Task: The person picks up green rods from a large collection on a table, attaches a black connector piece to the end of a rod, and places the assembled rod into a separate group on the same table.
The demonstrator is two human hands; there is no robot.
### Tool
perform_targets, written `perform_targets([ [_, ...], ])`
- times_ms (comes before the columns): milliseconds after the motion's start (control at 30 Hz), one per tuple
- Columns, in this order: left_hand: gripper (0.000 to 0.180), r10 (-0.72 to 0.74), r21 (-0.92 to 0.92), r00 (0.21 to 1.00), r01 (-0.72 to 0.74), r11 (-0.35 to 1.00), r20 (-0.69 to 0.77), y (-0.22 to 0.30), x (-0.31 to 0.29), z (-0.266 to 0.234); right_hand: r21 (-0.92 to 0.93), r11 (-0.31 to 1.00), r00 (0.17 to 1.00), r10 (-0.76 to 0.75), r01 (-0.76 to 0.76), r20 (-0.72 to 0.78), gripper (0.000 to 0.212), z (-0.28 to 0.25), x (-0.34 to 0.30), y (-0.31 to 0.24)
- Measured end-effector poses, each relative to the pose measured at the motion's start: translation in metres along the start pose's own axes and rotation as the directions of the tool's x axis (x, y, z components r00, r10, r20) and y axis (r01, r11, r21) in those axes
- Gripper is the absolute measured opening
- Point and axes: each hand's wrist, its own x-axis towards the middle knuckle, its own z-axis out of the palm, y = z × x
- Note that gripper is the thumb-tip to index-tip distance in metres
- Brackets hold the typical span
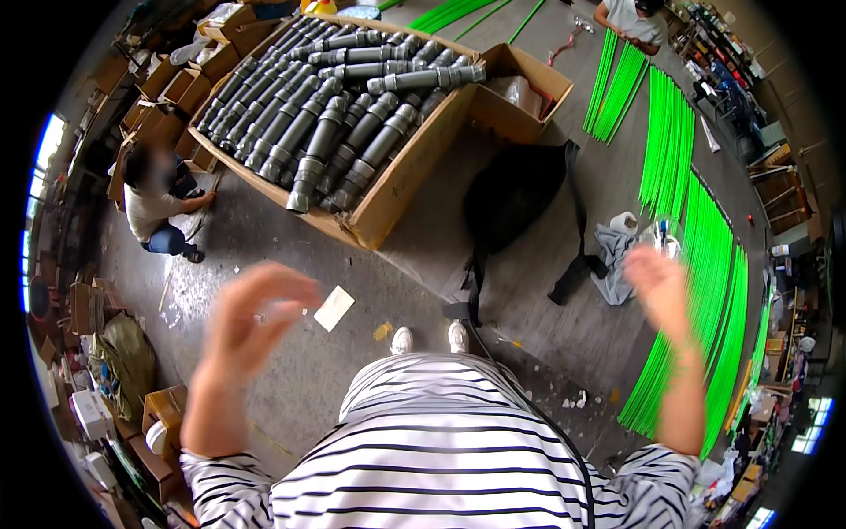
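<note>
My left hand (264, 304) is raised over the floor, blurred, its fingers curved and parted from the thumb with nothing seen between them. On the right, my right hand (659, 286) is also lifted and blurred; its fingers look loosely apart and I see nothing held. Nearest to it are a crumpled grey cloth (614, 273) and a bundle of long bright green rods (705, 291). A roll of white tape or paper (624, 222) lies by the cloth. Past my left hand stands a large cardboard box (388, 207) filled with dark grey tubes with thick end fittings (357, 132).
A black bag with straps (515, 194) lies on the grey surface beside a smaller open carton (529, 79). One person (159, 194) squats at left; another (636, 25) leans over green rods at far right. A pale paper sheet (335, 309) is on the floor. Cluttered shelves line both sides.
</note>
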Motion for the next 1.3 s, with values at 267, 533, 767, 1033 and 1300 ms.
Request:
perform_targets([
  [267, 0.058, -0.239, 0.053, 0.876, 0.239, 0.97, 0.419, -0.102, 0.004, 0.188, 0.218, 0.976, 0.812, -0.146, 0.023, 0.565, 0.051, 0.188, -0.098, 0.057],
  [533, 0.049, 0.064, 0.32, 0.951, -0.164, 0.933, 0.302, -0.154, 0.053, 0.265, 0.597, 0.771, 0.928, -0.024, -0.22, 0.373, 0.008, 0.157, -0.075, 0.051],
  [767, 0.042, -0.307, -0.17, 0.68, 0.54, 0.825, 0.666, -0.093, 0.116, 0.189, 0.487, 0.87, 0.939, -0.099, -0.079, 0.329, 0.009, 0.164, -0.118, 0.049],
  [1033, 0.074, 0.063, -0.29, 0.69, 0.217, 0.932, 0.721, 0.023, 0.139, 0.235, 0.487, 0.873, 0.958, -0.14, 0.002, 0.249, 0.037, 0.176, -0.116, -0.015],
  [1300, 0.035, 0.139, -0.058, 0.656, -0.144, 0.988, 0.742, -0.089, 0.058, 0.181, 0.46, 0.857, 0.956, -0.287, 0.232, 0.054, 0.022, 0.16, -0.155, -0.01],
])
